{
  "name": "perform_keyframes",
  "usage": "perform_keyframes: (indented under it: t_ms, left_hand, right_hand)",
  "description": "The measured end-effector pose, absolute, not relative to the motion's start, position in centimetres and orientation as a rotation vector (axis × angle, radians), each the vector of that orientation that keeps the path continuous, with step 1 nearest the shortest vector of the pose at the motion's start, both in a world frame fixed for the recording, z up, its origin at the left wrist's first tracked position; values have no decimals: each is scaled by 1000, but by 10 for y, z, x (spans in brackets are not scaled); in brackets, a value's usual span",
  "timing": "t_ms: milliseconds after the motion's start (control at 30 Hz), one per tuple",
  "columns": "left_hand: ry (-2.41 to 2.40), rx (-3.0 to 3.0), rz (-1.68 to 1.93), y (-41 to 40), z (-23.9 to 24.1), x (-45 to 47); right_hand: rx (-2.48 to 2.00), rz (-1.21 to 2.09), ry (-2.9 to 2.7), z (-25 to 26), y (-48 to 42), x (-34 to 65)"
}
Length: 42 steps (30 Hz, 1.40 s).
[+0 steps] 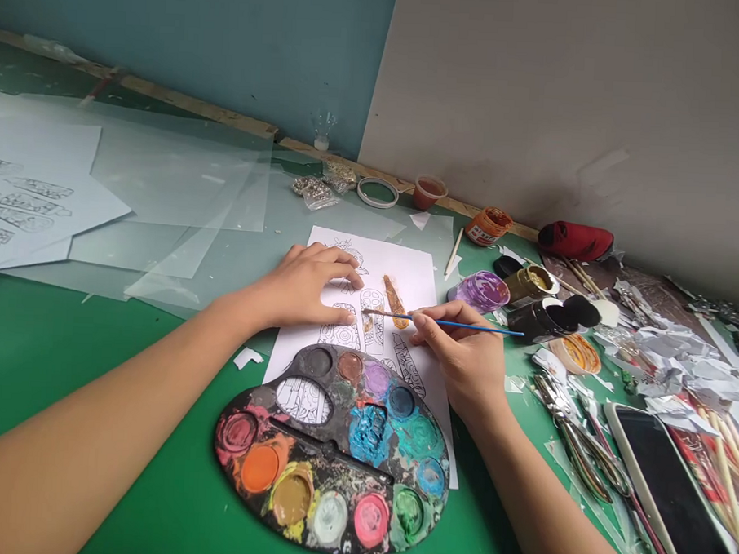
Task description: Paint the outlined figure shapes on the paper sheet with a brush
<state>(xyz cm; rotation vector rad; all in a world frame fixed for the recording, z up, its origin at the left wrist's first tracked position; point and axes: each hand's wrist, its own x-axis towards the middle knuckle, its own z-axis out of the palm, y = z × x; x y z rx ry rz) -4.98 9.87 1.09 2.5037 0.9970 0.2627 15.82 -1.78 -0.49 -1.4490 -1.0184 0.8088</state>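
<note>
Much of the lower drawing sheet (415, 271) is covered by the paint palette (331, 451) on the near side of the left hand (313, 287), beneath which some line work is also hidden. The lower fingers of the right hand (468, 347) are mostly concealed. Whether paper is touched by the tip of the brush (447, 323) cannot be told — it is too small. Well left of the left hand, printed sheets (35, 205) are cut off; right of the right hand, the phone (672, 486) is cropped below.

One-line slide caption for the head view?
Left hand on a patterned sheet, right hand holding a blue brush over it, paint palette nearby.
</note>
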Motion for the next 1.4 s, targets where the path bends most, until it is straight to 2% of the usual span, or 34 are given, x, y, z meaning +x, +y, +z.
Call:
perform_keyframes:
  t_ms: [1400]
  left_hand:
    - [992,2507,258,100,10,-50]
  right_hand:
    - [-1440,767,-1030,-4,-19,160]
